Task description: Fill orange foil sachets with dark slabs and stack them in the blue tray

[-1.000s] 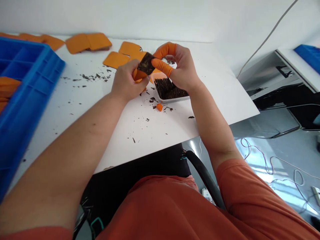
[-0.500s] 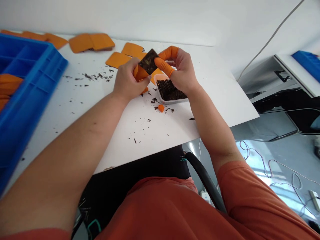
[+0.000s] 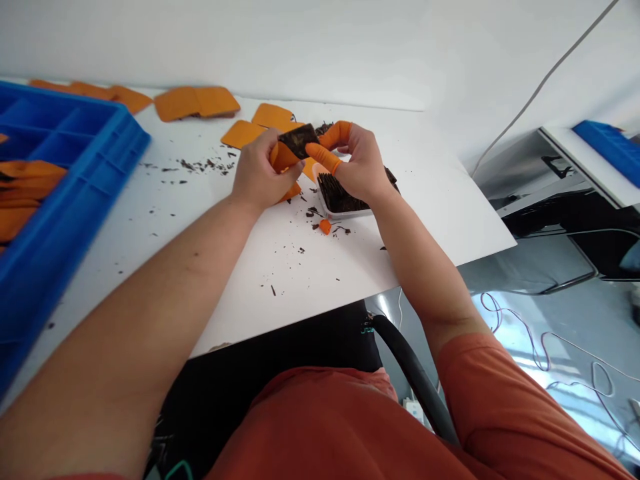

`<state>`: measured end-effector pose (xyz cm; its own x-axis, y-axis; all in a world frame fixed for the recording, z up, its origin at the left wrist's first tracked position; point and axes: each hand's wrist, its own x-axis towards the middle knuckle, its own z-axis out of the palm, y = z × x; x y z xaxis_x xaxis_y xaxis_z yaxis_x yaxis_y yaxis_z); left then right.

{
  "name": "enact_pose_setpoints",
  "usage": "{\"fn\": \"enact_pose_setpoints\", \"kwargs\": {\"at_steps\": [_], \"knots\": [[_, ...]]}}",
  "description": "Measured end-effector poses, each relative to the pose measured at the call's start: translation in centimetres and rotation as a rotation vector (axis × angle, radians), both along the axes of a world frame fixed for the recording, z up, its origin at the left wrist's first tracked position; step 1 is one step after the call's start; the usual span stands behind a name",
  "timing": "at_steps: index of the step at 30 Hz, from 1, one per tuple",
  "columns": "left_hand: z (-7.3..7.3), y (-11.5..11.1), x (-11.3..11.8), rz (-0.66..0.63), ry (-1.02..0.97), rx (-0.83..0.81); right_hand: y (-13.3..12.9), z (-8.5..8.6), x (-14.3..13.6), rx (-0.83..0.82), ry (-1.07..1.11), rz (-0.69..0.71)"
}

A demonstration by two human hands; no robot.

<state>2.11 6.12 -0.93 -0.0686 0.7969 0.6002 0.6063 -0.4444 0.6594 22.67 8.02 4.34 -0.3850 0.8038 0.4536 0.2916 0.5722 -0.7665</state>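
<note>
My left hand (image 3: 261,165) is closed around a small orange packet (image 3: 283,159). A dark brown, flaky square slab (image 3: 299,140) sits at the packet's upper side, partly overlapping it; whether it is inside the packet I cannot tell. My right hand (image 3: 359,163), with orange finger cots on thumb and fingers, pinches the slab's right edge. Beneath the right hand stands a clear plastic tub (image 3: 345,215) holding a row of similar dark slabs (image 3: 340,193), partly covered by the hand and forearm. Beside it lies a small orange scrap (image 3: 325,227).
Flat orange packets (image 3: 197,102) lie along the back of the white table (image 3: 240,293). On the left, a blue divided crate (image 3: 113,157) holds more orange packets (image 3: 25,193). Dark crumbs (image 3: 205,165) are scattered about. A chair armrest (image 3: 410,363) is below the table edge.
The slab has tipped to a flatter angle between my hands, and its top corner is lower. My right fingers have shifted slightly with it. The whole view has moved a little.
</note>
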Motion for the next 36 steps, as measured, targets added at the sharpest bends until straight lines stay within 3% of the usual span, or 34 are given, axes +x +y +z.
{"fn": "enact_pose_setpoints", "kwargs": {"at_steps": [6, 20, 36], "knots": [[0.3, -0.3, 0.4, -0.084, -0.058, 0.008, -0.5, 0.3, 0.2, 0.048, -0.016, -0.009], [0.5, -0.4, 0.4, -0.012, 0.02, -0.034, -0.2, 0.5, 0.4, 0.063, -0.022, 0.005], [1.9, -1.2, 0.4, 0.02, 0.027, -0.153, 0.2, 0.3, 0.6, 0.108, -0.088, -0.045]]}}
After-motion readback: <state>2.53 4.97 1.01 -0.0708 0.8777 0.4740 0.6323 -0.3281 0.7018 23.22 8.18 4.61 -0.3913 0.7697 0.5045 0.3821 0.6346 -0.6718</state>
